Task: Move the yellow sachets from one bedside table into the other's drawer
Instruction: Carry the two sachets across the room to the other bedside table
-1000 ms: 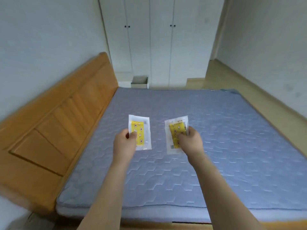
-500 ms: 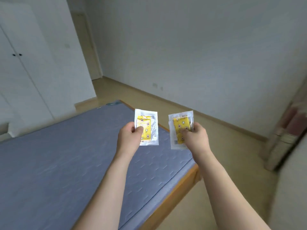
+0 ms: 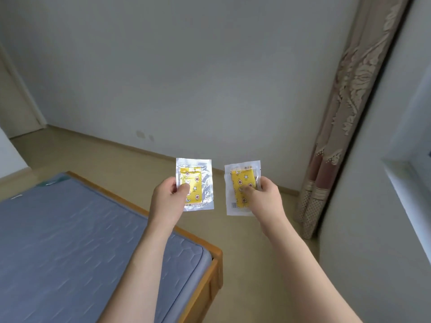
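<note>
Two yellow sachets are held up in front of the body, one in each hand, above the floor (image 3: 144, 169) just past the foot corner of the bed (image 3: 70, 241). The left sachet (image 3: 198, 183) is pinched at its left edge by the left hand (image 3: 166, 201): the thumb (image 3: 184, 188) is pressed on the front face, over the lower left of the yellow panel, and the other fingers are hidden behind the packet. Most of the packet stands free above and to the right of the thumb, upright and facing the camera.

The right sachet (image 3: 240, 183) is gripped by the right hand (image 3: 263, 199) from its right side. The thumb (image 3: 245, 189) is laid across the front, on the middle of the yellow panel, and a fingertip is seen at the right edge near the top of the hand; the remaining fingers are behind the packet and out of sight. The sachet is tilted slightly, its top leaning right, and its left half and lower corner project clear of the hand.

The two packets are kept apart, with a narrow gap of floor and wall (image 3: 210, 78) seen between them. A patterned curtain (image 3: 345, 113) is hung at the right. No bedside table or drawer is shown.
</note>
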`<state>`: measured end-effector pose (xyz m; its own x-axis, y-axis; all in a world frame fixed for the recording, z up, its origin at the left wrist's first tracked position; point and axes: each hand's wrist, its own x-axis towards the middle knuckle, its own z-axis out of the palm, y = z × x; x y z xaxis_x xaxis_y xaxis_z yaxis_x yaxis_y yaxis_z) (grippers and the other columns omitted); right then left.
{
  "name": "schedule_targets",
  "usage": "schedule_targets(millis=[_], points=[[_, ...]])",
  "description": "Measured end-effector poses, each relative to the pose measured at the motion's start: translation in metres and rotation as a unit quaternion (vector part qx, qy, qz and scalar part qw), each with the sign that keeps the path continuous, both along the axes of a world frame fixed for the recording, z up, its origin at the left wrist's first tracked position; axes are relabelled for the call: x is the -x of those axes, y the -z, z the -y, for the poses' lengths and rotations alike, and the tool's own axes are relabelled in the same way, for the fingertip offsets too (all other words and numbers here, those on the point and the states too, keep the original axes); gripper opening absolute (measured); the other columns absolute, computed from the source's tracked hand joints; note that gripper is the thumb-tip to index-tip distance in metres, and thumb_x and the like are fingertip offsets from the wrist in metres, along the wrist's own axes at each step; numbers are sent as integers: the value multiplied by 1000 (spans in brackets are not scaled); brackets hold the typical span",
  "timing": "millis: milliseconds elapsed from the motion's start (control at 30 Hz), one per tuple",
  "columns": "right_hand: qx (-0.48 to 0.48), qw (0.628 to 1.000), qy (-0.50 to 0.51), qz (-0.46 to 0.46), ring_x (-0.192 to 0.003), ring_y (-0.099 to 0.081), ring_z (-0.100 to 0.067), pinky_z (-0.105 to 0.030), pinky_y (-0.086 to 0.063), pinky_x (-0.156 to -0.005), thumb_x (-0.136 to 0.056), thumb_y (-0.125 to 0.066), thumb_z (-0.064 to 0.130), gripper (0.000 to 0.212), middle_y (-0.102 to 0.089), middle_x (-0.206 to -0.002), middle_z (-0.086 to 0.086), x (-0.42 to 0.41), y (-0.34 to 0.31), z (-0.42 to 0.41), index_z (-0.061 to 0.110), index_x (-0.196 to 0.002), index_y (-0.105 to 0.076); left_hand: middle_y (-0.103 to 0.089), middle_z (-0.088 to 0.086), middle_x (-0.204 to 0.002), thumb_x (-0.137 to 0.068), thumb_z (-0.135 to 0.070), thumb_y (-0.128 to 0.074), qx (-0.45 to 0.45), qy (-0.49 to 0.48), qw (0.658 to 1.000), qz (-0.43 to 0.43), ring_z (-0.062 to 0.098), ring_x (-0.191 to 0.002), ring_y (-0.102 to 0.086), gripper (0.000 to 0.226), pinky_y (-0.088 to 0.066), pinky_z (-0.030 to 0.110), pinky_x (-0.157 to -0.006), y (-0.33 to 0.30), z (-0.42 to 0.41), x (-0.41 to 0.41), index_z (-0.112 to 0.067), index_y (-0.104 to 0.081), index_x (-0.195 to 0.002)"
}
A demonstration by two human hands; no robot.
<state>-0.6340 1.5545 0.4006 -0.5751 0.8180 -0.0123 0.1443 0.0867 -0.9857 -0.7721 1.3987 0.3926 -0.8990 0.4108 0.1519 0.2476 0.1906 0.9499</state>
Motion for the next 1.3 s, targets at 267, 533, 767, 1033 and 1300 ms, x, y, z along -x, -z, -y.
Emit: schedule_targets(millis=[267,533,767,1033,1300], points=[[-42,998,34,9,-64,-40,-17,-29,-33,-57,-89,-57,16,18,-47,-74,-3,90,-41,-194,1,-82,-49,-61,3,-78,-83,-23,-58,-59,23,996,59,16,-70,-50,13,-36,32,-66,-30,-204,106,-10,-63,-84],[-26,995,93,-36,-89,-61,-40,-41,-52,-73,-90,-58,28,29,-64,-101,-23,181,-17,-351,-1,-97,-58,-68,9,-87,-86,-15,-59,-68,46,993,90,18,-77,-58,11,-42,33,-72,-22,-367,201,-10,-68,-91],[6,996,-8,-88,-78,-64,-17,-26,-50,-65,-93,-54,12,12,-70,-89,-2,351,-24,-460,13,-93,-66,-65,16,-85,-78,-25,-59,-51,-26,997,51,17,-76,-57,21,-42,34,-72,-32,-446,335,-9,-66,-89],[40,970,-225,-86,-88,-70,-27,-40,-56,-81,-90,-58,13,10,-72,-97,-8,585,-45,-467,11,-93,-67,-72,-9,-81,-92,-11,-58,-87,-244,966,15,7,-69,-64,14,-46,20,-63,-52,-420,488,-21,-68,-92],[50,929,-360,-64,-71,-57,-17,-31,-46,-67,-88,-55,14,12,-64,-82,-5,818,-18,-429,4,-93,-60,-75,0,-98,-95,-12,-60,-140,-386,912,17,18,-90,-72,12,-57,37,-81,-28,-371,658,-18,-69,-100]])
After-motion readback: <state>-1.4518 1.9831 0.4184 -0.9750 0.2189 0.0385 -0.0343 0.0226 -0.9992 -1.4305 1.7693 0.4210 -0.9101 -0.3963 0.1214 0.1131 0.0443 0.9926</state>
